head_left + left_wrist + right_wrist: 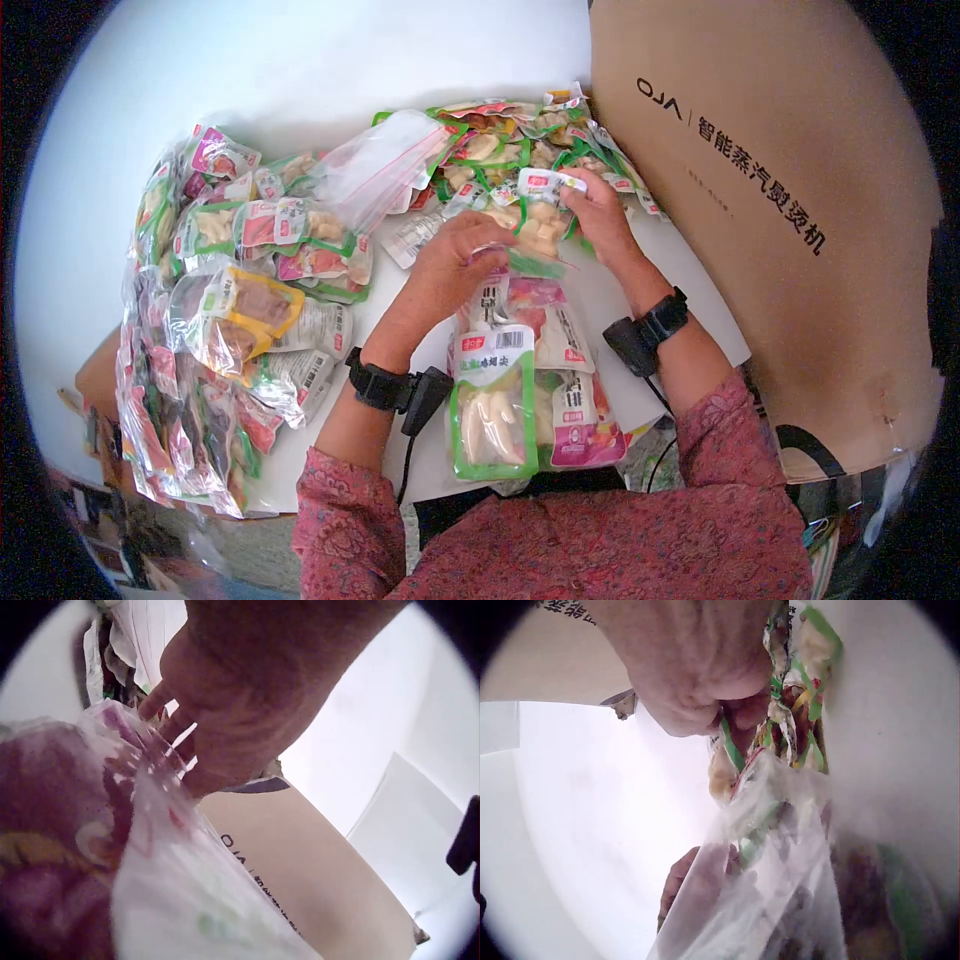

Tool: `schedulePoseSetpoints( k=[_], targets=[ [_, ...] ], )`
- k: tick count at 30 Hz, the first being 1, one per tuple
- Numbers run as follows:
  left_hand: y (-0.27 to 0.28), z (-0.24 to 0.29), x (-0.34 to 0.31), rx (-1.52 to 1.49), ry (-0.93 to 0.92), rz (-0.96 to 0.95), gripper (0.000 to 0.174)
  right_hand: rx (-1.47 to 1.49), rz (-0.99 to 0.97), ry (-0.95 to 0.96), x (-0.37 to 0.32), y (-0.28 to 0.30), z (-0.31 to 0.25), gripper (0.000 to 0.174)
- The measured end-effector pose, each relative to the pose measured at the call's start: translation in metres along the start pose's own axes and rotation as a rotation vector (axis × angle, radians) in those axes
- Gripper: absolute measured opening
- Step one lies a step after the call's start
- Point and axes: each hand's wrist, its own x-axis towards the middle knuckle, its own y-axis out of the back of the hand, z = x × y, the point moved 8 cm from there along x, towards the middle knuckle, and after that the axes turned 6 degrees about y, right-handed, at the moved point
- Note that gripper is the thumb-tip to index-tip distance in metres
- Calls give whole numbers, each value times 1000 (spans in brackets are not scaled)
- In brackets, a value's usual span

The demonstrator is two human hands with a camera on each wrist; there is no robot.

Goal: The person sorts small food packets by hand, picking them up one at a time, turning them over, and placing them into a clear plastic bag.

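Note:
In the head view a clear zip bag [545,345] holding several snack packets lies in front of the person. The left hand [460,252] grips the bag's upper edge. Just beyond the bag's mouth, the right hand [602,218] pinches the top corner of a green-edged packet [541,232] with pale pieces inside. The right wrist view shows that packet [723,771] under the right hand [697,682], beside the bag's red-lined edge. In the left wrist view the left hand's fingers [166,724] are at the bag's clear plastic [202,900].
Filled bags of packets [215,330] are piled at the left. Flat zip bags [385,165] lie at the back centre, next to a heap of loose packets [485,150]. A large cardboard box [780,250] stands along the right side of the white table [400,470].

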Motion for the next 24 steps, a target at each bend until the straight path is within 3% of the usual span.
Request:
schedulePoseSetpoints(
  k=[4, 6, 10, 12, 16, 22, 24],
  targets=[
    [-1, 3, -3, -39, 99, 67, 16, 8, -212, -42, -8, -23, -2, 25],
    [-9, -5, -1, 35, 205, -88, 13, 15, -337, -63, -14, -33, -3, 23],
    [-9, 4, 0, 176, 5, -14, 11, 92, -400, -117, -14, -41, 7, 22],
    [-1, 5, 2, 9, -12, 112, 7, 188, -405, -197, -14, -40, 11, 22],
    [0, 9, 1, -60, -1, 145, 6, 219, -338, -237, -17, -38, 8, 22],
    [0, 5, -1, -76, 19, 207, 6, 139, -583, -271, -31, -53, -1, 26],
    [-7, -10, -1, -202, 175, 172, 6, 140, -675, -238, -34, -55, -6, 22]
  ],
)
